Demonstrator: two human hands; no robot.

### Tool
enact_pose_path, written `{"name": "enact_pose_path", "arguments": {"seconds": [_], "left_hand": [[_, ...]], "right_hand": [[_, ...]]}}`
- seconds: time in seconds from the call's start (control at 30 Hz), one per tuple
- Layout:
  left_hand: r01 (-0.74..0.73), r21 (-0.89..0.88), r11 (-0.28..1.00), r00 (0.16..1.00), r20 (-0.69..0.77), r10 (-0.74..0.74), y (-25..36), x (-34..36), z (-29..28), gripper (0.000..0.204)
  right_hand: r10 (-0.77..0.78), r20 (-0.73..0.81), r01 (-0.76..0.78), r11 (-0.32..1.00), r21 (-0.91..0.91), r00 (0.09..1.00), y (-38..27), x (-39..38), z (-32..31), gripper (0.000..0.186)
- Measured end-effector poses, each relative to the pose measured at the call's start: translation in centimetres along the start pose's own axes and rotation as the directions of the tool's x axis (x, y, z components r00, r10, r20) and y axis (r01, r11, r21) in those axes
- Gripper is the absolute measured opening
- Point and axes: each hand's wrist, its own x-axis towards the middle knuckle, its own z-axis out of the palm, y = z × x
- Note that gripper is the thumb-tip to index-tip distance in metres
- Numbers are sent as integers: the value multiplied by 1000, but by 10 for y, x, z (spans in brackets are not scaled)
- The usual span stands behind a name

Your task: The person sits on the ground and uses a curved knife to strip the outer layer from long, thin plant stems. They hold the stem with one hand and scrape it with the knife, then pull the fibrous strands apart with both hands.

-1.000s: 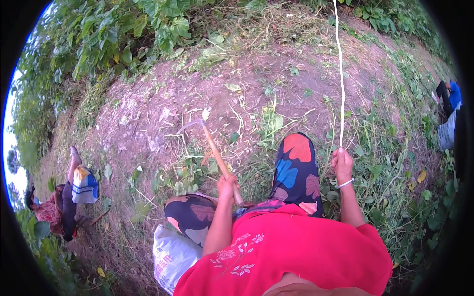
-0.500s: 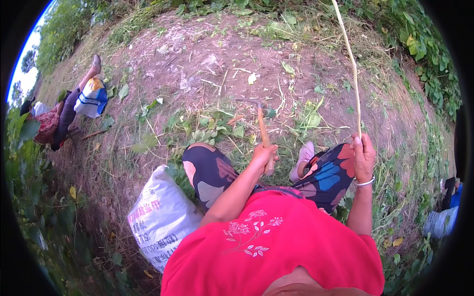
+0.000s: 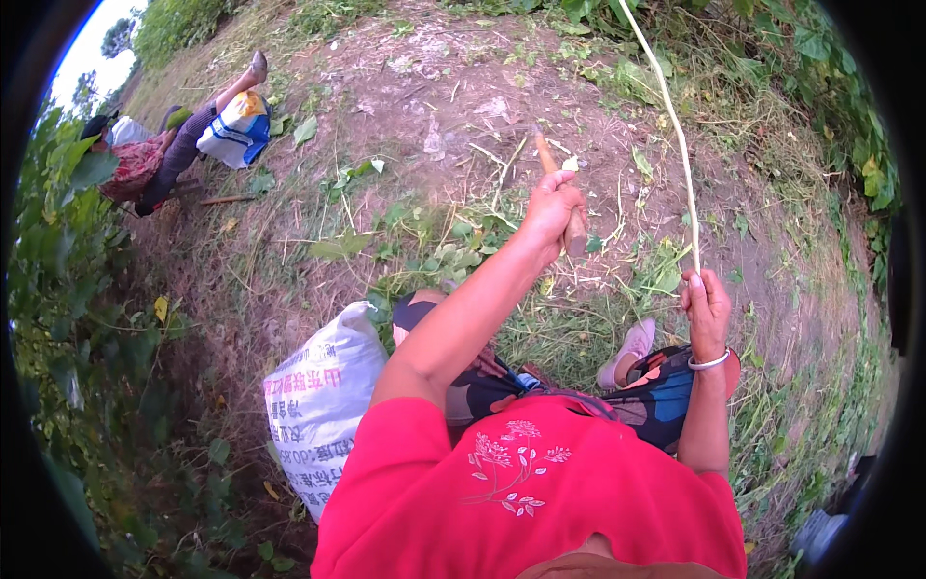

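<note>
My left hand (image 3: 555, 207) is closed around the wooden handle of a sickle (image 3: 546, 154), stretched out ahead of my body over the ground. The handle's butt shows below the fist, while the blade is too blurred to make out now. My right hand (image 3: 709, 307), with a light bangle at the wrist, grips the lower end of a long, thin, pale stick (image 3: 683, 145). This stick rises in a slight bend toward the plants at the top edge. Cut stems and leaves (image 3: 453, 253) lie on the soil near my left hand.
A white printed sack (image 3: 313, 405) stands beside my left leg. Far left, another person (image 3: 145, 164) sits on the ground by a blue, white and yellow bag (image 3: 236, 130). Leafy plants (image 3: 58, 289) line the left side, and more foliage (image 3: 820, 106) grows at the upper right.
My left arm has reached farther forward, carrying the sickle up and away from my lap. My right hand still grips the stick. The whole view has shifted somewhat.
</note>
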Motion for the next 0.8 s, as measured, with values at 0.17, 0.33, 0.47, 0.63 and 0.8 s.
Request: {"name": "enact_pose_path", "arguments": {"seconds": [0.17, 0.33, 0.47, 0.63, 0.8], "left_hand": [[-222, 11, 975, 971, -85, 222, 37, 24, -5, 49], [-354, -5, 935, 932, -84, 353, 46, 7, -5, 40], [-406, -18, 913, 914, -12, 406, 49, -14, -13, 34], [-435, -16, 900, 896, 86, 435, 61, -30, -17, 35], [-457, -18, 889, 873, 179, 453, 66, -29, -6, 38]], "right_hand": [[112, -34, -106, 986, 130, 993, 23, 15, 14, 20], [223, 54, -217, 971, -103, 973, 88, 9, 55, 25], [340, 278, -256, 920, -297, 898, 110, -13, 85, 27], [320, 514, -174, 934, -311, 796, 110, -4, 138, 25], [-357, 486, 519, 816, -254, 798, 168, 48, 226, 26]]}}
